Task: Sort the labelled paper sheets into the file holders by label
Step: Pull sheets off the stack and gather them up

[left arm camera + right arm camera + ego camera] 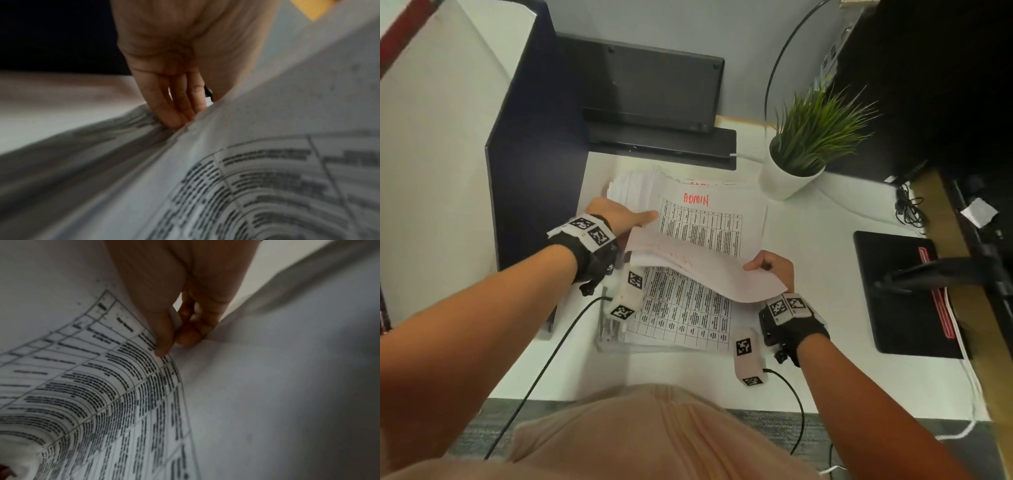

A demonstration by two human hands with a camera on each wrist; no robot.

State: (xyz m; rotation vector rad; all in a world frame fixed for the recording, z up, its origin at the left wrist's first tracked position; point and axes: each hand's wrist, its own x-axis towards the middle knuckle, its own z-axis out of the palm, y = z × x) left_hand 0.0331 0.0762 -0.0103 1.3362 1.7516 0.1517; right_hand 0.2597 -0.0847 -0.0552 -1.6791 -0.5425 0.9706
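A pile of printed table sheets [681,315] lies on the white desk [808,246]; the sheet behind it carries a red label ADMIN [697,199]. One sheet [702,267] curls up over the pile, blank back upward, red ink showing through. My right hand [760,265] pinches its right corner between thumb and fingers [185,335]. My left hand [633,221] is at the pile's left side, thumb out over the ADMIN sheet. Its straight fingers [174,112] touch the sheet edges beside the raised sheet [267,162]. A black holder-like box [647,85] stands at the back.
A dark partition [534,154] walls the left side. A potted plant [791,171] stands back right of the pile. A black pad [904,294] lies at right, cables [909,209] beyond it. The desk's front edge [688,387] is near my body.
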